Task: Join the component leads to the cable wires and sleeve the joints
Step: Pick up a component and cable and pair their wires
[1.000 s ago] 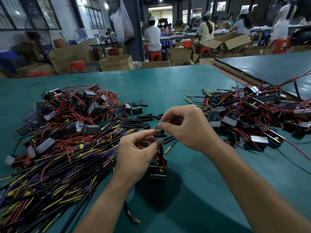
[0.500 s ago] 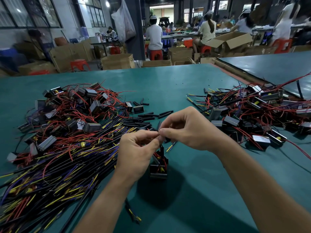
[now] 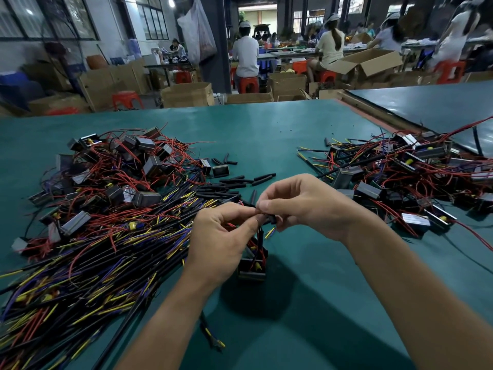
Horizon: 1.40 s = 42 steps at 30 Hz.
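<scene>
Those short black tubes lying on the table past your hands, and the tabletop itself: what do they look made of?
Short black tubes: probably soft plastic or rubber sleeving with a matte finish; several lie slightly bent. Tabletop: a smooth green mat or coated sheet with a faint sheen toward the far edge; I cannot tell which.

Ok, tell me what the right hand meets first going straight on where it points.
The left hand: the right hand points leftwards, its fingers at or nearly touching the left hand's around a short black tube.

Green table (image 3: 266, 124), wire and component heap (image 3: 106, 209) at left, another heap (image 3: 400, 177) at right, black sleeves (image 3: 240, 182) between.
</scene>
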Each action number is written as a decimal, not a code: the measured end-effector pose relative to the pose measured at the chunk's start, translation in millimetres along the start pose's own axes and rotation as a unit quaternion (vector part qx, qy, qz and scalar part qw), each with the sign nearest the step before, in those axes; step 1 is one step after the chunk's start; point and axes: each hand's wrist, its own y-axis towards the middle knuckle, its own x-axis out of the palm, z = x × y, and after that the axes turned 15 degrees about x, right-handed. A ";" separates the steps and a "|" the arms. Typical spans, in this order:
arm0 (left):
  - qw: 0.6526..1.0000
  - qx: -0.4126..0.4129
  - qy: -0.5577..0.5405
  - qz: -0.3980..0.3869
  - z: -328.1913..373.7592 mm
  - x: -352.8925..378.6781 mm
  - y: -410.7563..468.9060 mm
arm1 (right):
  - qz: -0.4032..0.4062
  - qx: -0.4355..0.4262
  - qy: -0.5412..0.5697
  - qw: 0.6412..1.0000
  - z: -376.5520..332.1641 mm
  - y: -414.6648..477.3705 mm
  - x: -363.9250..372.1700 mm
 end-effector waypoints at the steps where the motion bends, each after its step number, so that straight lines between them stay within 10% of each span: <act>1: 1.000 -0.003 -0.001 -0.001 0.1 0.4 0.2 | -0.009 -0.007 -0.004 1.000 0.5 -0.6 -1.7; 9: 0.998 -0.033 -0.027 0.035 -1.0 -0.5 2.0 | 0.226 -0.171 -0.179 0.942 6.8 13.3 4.8; 13: 0.998 -0.046 -0.029 0.040 1.3 2.8 0.9 | 0.257 -0.196 -0.093 0.942 6.1 13.8 0.9; 42: 0.997 -0.045 -0.052 0.032 4.2 2.2 1.8 | 0.244 -0.213 -0.076 0.943 0.1 8.0 9.2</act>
